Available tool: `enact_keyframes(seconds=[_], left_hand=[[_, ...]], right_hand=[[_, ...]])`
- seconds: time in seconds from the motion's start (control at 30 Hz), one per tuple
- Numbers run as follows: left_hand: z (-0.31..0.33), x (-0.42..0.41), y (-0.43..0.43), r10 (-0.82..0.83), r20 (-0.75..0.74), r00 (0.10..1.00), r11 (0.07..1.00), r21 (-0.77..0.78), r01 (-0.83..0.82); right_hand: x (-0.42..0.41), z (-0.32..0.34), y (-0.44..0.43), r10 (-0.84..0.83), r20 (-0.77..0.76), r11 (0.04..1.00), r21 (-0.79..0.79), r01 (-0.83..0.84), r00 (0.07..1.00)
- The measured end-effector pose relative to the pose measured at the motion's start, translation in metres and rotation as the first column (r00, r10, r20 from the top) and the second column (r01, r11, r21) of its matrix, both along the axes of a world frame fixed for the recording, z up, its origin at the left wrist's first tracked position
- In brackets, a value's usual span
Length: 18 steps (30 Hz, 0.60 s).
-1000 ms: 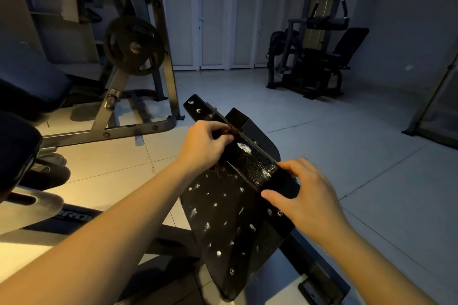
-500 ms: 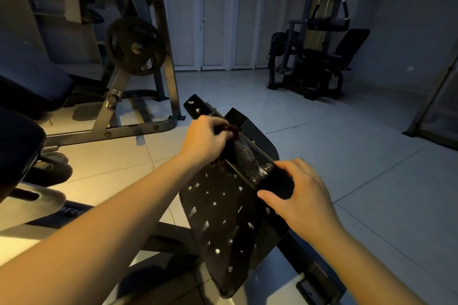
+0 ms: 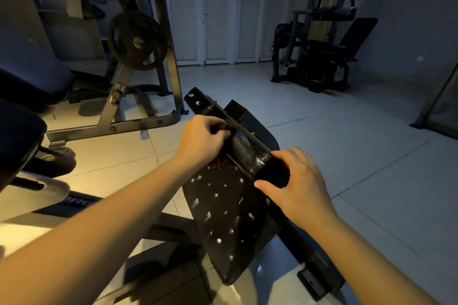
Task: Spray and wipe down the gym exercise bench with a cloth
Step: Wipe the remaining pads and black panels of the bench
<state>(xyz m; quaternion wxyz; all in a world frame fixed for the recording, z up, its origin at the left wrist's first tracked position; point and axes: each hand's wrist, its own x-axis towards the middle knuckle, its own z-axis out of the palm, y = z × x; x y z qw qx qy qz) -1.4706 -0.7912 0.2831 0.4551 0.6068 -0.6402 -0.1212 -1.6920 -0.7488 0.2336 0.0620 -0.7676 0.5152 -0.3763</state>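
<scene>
**Cloth Pressed to the Edge of a Speckled Bench Pad**

A black bench pad (image 3: pixel 223 218) was seen tilted on its frame in the middle of the view, low in front of the person. Its broad face was dotted with white flecks (image 3: pixel 195 202), while a strip along its upper edge looked wet and shiny.

The left hand (image 3: pixel 202 140) was placed at that upper edge, with its fingers curled tightly round a dark reddish cloth (image 3: pixel 226 129). The cloth was bunched in the fist and held against the pad, and some frayed threads were seen hanging below the hand.

The right hand (image 3: pixel 295 183) was set lower on the same edge. Its thumb and fingers were clamped on the side of the pad, thumb below and fingers above.

A pale tiled floor (image 3: pixel 347 156) was seen under the bench. A weight plate (image 3: pixel 137 41) was mounted on a metal rack to the left, and a dark exercise machine (image 3: pixel 319 44) was stood well apart by the far wall, near white doors (image 3: pixel 215 7).
</scene>
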Motion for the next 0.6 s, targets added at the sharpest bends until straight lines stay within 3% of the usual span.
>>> enact_keyframes(seconds=[0.07,0.13,0.23,0.33,0.4,0.5,0.57,0.6], left_hand=[[-0.006,-0.016,0.035,-0.161,-0.018,0.987,0.987,-0.025,0.160],[-0.014,-0.029,0.062,-0.226,0.096,0.969,0.969,-0.077,0.234],[-0.012,-0.027,0.053,-0.159,0.155,0.975,0.981,-0.083,0.173],[-0.002,-0.014,0.031,-0.044,-0.003,0.999,0.999,-0.016,0.044],[-0.006,-0.017,0.039,-0.123,-0.078,0.989,0.992,-0.023,0.121],[-0.020,-0.030,0.064,-0.228,0.081,0.970,0.966,-0.102,0.235],[-0.020,-0.026,0.050,-0.138,0.135,0.981,0.979,-0.134,0.156],[-0.017,-0.020,0.037,-0.072,0.083,0.994,0.991,-0.110,0.081]], right_hand=[[0.000,0.001,0.001,0.003,0.014,1.000,0.001,-0.003,1.000],[0.001,0.000,0.002,0.005,0.020,1.000,-0.009,-0.005,1.000],[0.001,0.000,0.001,0.003,0.017,1.000,-0.009,-0.002,1.000],[0.003,-0.001,-0.001,-0.003,0.015,1.000,-0.013,0.004,1.000],[0.002,-0.004,0.000,-0.005,0.024,1.000,-0.010,0.006,1.000],[0.002,-0.008,0.001,-0.009,0.032,0.999,-0.034,0.011,0.999],[0.002,-0.008,0.002,-0.016,0.031,1.000,-0.026,0.016,0.999],[0.002,-0.009,0.002,-0.017,0.025,1.000,-0.026,0.018,1.000]])
